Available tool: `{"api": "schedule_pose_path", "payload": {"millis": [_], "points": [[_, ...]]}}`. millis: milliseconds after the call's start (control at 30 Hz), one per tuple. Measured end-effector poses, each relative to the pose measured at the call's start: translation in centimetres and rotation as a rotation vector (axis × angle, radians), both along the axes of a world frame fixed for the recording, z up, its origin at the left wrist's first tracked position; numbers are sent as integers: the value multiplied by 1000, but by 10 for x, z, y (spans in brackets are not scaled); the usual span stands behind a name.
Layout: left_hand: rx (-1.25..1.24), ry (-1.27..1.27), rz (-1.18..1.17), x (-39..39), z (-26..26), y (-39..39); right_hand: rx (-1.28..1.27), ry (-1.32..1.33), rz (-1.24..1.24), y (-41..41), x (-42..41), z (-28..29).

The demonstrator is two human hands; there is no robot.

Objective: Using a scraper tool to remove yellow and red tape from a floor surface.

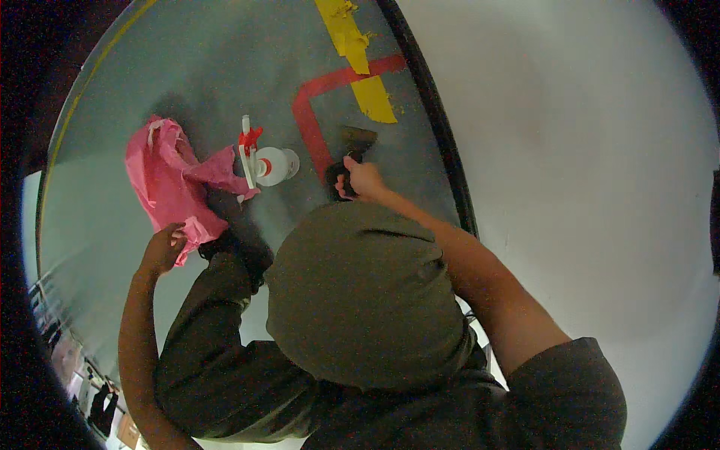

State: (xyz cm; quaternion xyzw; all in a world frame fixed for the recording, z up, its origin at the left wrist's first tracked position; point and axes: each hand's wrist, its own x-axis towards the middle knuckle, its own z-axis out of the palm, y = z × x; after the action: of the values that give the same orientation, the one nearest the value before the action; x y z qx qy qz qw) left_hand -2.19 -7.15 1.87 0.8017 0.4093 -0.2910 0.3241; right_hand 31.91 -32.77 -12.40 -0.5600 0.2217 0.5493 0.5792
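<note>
My right hand (363, 181) grips the dark handle of a wide-bladed scraper (360, 138). Its blade is against or just over the grey-green floor, inside a corner of red floor tape (310, 126). At left, my left hand (166, 247) has its fingers curled on the lower edge of a crumpled pink cloth or bag (169, 169); which of the two I cannot tell. Between the hands is a white spray bottle (275, 166) with a red and white trigger head, seemingly upright. The bottle's head is close beside the pink material.
Torn yellow floor tape (374, 100) crosses the red tape, with ragged bits along its edge. A black baseboard (433, 107) runs along a pale wall (534, 140) close on the right. My bent knee (208, 304) is near the pink material. A yellow line (84, 95) curves along the far left.
</note>
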Motion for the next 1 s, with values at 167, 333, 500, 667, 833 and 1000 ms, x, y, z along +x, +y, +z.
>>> {"api": "schedule_pose_path", "payload": {"millis": [167,333,500,667,833,1000], "points": [[-15,4,2,-1,-3,-2,-69,-62,-86,4,3,-2],[16,-31,-46,-8,-4,0,171,-43,156,-7,1,-28],[6,-9,14,-8,-6,-5,-22,63,-213,5,2,1],[19,-4,-5,-14,-10,0,26,-13,6,0,4,0],[8,-22,54,-7,-4,-6,-6,-12,334,-10,2,-6],[19,1,10,-8,-2,-3,-62,-48,32,2,12,2]]}}
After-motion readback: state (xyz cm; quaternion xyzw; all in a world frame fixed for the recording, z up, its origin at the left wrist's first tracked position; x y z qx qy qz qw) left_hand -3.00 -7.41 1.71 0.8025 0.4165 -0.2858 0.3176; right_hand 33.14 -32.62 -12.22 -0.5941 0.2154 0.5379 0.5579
